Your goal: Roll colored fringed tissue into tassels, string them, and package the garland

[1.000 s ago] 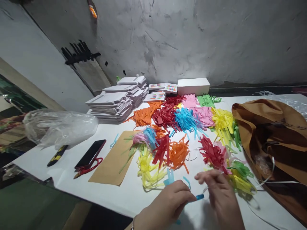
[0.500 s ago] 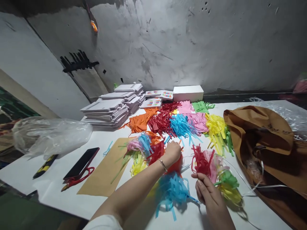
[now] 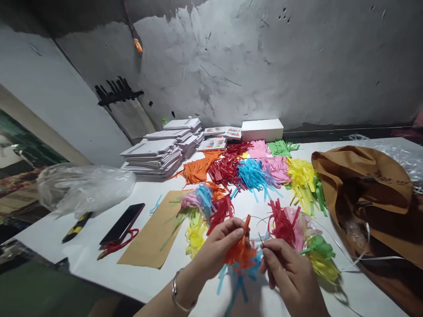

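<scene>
My left hand (image 3: 220,246) pinches an orange paper tassel (image 3: 243,253) by its top loop, its fringe hanging down. Just right of it, my right hand (image 3: 286,268) is closed on a thin needle (image 3: 260,238) that points up and left toward the tassel. Under and behind the orange tassel lies a blue tassel (image 3: 244,279). Red (image 3: 282,224), pink, green and yellow tassels lie beyond my right hand. Another bunch with yellow (image 3: 195,235), pink, blue and red fringe sits beyond my left hand.
Piles of coloured tassels (image 3: 253,173) lie at mid-table, before a white box (image 3: 262,130) and stacked white packets (image 3: 152,154). A brown bag (image 3: 357,176) is at right. Brown paper (image 3: 150,237), a phone (image 3: 122,223), red-handled scissors (image 3: 124,240), a cutter (image 3: 76,227) and plastic wrap (image 3: 87,187) are at left.
My left hand has drawn back toward me, lifting the orange tassel off the table. My right hand has moved slightly left, and the needle now shows near the tassel. The view has shifted slightly.
</scene>
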Action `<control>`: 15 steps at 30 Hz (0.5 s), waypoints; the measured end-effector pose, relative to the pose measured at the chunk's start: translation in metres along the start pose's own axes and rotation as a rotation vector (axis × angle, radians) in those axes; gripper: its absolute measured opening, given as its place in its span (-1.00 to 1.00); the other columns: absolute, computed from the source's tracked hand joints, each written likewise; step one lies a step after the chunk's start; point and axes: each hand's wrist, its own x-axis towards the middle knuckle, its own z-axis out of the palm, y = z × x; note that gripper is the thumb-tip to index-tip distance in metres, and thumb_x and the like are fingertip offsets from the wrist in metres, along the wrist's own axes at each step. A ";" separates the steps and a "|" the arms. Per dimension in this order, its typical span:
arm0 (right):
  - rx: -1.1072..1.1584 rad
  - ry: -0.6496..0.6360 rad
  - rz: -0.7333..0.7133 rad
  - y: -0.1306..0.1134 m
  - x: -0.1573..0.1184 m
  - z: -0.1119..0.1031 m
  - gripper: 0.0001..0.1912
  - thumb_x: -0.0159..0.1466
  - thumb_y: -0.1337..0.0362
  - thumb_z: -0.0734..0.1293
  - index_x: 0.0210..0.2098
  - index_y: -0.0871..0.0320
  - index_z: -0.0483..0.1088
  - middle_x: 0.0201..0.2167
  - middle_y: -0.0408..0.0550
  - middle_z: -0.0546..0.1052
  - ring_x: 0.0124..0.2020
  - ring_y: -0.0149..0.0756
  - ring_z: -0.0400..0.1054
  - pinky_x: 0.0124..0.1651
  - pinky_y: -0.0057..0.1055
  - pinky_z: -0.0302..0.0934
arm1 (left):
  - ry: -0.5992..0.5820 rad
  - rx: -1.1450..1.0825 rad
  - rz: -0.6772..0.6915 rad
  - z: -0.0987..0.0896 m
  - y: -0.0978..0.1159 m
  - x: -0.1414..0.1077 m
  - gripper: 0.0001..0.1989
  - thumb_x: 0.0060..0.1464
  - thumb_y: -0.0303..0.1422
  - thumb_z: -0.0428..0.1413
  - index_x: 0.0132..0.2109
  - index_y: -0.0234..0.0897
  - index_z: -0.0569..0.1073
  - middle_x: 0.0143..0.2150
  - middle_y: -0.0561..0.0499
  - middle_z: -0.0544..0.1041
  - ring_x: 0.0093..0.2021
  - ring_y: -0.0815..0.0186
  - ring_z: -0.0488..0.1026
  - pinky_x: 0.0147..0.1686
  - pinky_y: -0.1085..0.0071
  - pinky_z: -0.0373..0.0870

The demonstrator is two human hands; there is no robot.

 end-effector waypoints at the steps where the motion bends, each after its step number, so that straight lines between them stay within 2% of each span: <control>1: -0.030 -0.023 -0.023 -0.005 0.000 0.002 -0.67 0.40 0.01 0.23 -0.27 0.10 0.46 -0.59 -0.17 0.48 -0.67 -0.46 0.25 -0.61 -0.56 0.11 | 0.013 -0.102 -0.028 0.003 -0.003 -0.007 -0.69 0.04 -0.18 0.34 -0.24 -0.32 0.49 -0.41 0.02 0.50 -0.40 0.40 0.44 -0.34 0.52 0.38; 5: -0.107 -0.036 -0.013 -0.013 -0.001 0.010 -0.66 0.38 0.00 0.23 -0.28 0.12 0.47 -0.64 -0.21 0.40 -0.69 -0.46 0.21 -0.64 -0.55 0.06 | 0.049 -0.215 -0.044 0.010 -0.009 -0.020 -0.71 -0.01 -0.23 0.39 -0.23 -0.31 0.55 -0.43 0.05 0.51 -0.45 0.46 0.41 -0.37 0.57 0.37; 9: -0.072 -0.010 0.049 -0.014 -0.005 0.014 -0.65 0.37 -0.01 0.25 -0.32 0.12 0.46 -0.67 -0.24 0.32 -0.70 -0.48 0.15 -0.68 -0.56 -0.01 | 0.053 -0.245 -0.044 0.010 -0.013 -0.024 -0.71 0.00 -0.22 0.39 -0.22 -0.30 0.56 -0.43 0.04 0.54 -0.45 0.46 0.45 -0.38 0.59 0.39; 15: -0.057 0.004 0.064 -0.016 -0.008 0.014 -0.64 0.36 -0.01 0.26 -0.34 0.13 0.46 -0.66 -0.23 0.32 -0.70 -0.49 0.13 -0.67 -0.55 -0.03 | 0.067 -0.297 -0.056 0.011 -0.020 -0.026 -0.70 -0.01 -0.22 0.41 -0.22 -0.31 0.56 -0.44 0.04 0.56 -0.45 0.46 0.48 -0.39 0.59 0.41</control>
